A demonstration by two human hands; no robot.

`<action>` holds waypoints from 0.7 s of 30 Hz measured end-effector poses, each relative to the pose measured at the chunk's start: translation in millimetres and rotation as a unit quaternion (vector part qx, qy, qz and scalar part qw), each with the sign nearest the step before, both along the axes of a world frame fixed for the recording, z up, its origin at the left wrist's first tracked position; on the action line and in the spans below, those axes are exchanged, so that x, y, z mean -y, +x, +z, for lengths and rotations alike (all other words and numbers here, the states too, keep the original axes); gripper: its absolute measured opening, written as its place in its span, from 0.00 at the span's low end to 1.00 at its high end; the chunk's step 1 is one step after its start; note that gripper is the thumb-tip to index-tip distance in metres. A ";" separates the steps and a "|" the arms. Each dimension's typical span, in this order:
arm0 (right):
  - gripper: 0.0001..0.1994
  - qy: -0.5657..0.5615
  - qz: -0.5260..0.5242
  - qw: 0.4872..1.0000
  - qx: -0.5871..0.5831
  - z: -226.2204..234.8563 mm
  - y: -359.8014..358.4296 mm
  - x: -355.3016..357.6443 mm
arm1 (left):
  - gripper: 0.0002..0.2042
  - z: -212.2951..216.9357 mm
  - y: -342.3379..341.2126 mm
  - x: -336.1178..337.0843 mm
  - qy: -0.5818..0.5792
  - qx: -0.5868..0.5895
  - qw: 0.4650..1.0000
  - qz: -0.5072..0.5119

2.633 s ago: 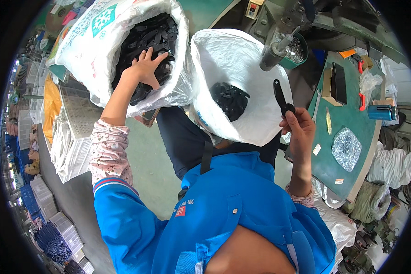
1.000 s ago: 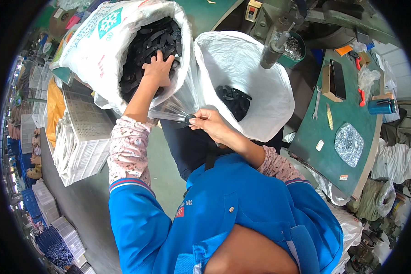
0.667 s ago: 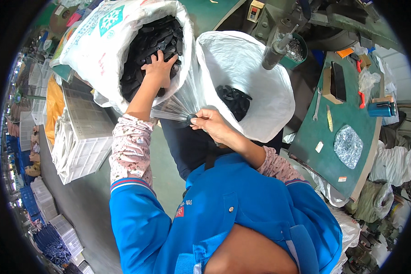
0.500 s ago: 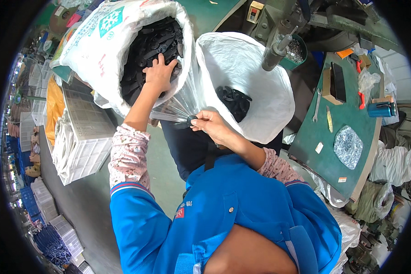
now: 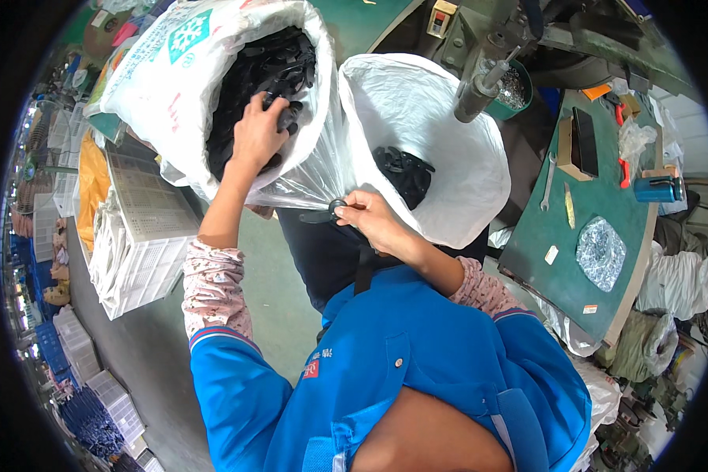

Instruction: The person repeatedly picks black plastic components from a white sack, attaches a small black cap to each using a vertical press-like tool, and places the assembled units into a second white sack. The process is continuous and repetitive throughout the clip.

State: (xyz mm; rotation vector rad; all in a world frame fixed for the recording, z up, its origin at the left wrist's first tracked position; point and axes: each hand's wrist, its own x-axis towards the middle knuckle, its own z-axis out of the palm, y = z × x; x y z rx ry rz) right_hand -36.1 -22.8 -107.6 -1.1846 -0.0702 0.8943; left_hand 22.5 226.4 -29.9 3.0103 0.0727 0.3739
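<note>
The left hand (image 5: pixel 258 135) reaches into the mouth of the white woven sack (image 5: pixel 153 75) at about 11 o'clock in the head view. Its fingers are curled down over the heap of black plastic parts (image 5: pixel 263 75) that fills this sack; the hand rests on the heap, but whether it has closed around one piece cannot be told. A clear plastic liner (image 5: pixel 315 169) spills over the sack's near rim, just beside the wrist.

The right hand (image 5: pixel 372 220) sits near the centre of the view, clenched on a small black part (image 5: pixel 328 212) — a ringed end shows past the fingertips, pointing toward 9 o'clock. It lies against the liner's lower edge, between the two sacks.

The second white sack (image 5: pixel 448 149), at 1 o'clock, stands open just beside the first and holds only a small cluster of black parts (image 5: pixel 405 173) low inside it.

A green work table (image 5: pixel 562 267) occupies 3 o'clock — on it lie a wrench (image 5: pixel 547 182), a crumpled foil-like bag (image 5: pixel 600 253) and a blue cup (image 5: pixel 657 189). White slotted crates (image 5: pixel 138 240) are stacked at 9 o'clock. The person wears a blue jacket (image 5: pixel 393 377) over patterned sleeves.
</note>
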 end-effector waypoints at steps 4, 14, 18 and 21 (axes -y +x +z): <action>0.04 -0.023 0.013 0.999 0.038 6.6 -4.5 17.3 | 0.21 8.2 5.5 -14.0 -0.143 0.086 0.984 0.055; 0.04 0.058 0.027 0.996 0.057 58.4 -3.1 50.9 | 0.21 5.8 28.1 -23.4 -0.202 0.112 0.968 0.103; 0.07 0.090 -0.021 0.995 0.029 69.7 1.7 65.1 | 0.21 1.1 30.1 -19.3 -0.192 0.130 0.964 0.129; 0.05 0.082 -0.061 0.995 0.022 75.5 2.1 77.4 | 0.18 2.2 29.2 -25.1 -0.263 0.155 0.943 0.133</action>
